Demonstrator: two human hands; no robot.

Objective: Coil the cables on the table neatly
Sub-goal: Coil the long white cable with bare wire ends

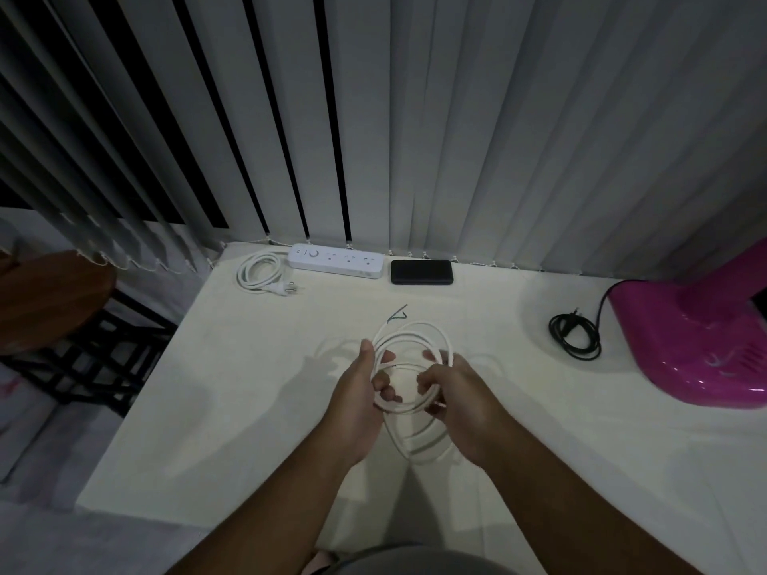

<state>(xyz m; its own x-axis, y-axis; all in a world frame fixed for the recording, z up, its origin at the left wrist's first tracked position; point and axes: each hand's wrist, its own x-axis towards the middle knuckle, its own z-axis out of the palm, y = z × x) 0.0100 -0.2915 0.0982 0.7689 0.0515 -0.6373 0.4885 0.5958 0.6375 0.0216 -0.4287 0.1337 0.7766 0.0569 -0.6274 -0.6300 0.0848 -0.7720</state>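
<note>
You are holding the white cable coil above the middle of the table, your left hand gripping its left side, thumb up, your right hand curling closed around its right side. The loose tail is trailing below the loops toward you, just beside your right hand. No writing is readable on the power strip or the black power bank.

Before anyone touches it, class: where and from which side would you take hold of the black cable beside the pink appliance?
Grip the black cable across its bunched loops, from above. It lies flat and already coiled; its tail runs to the pink appliance.
</note>
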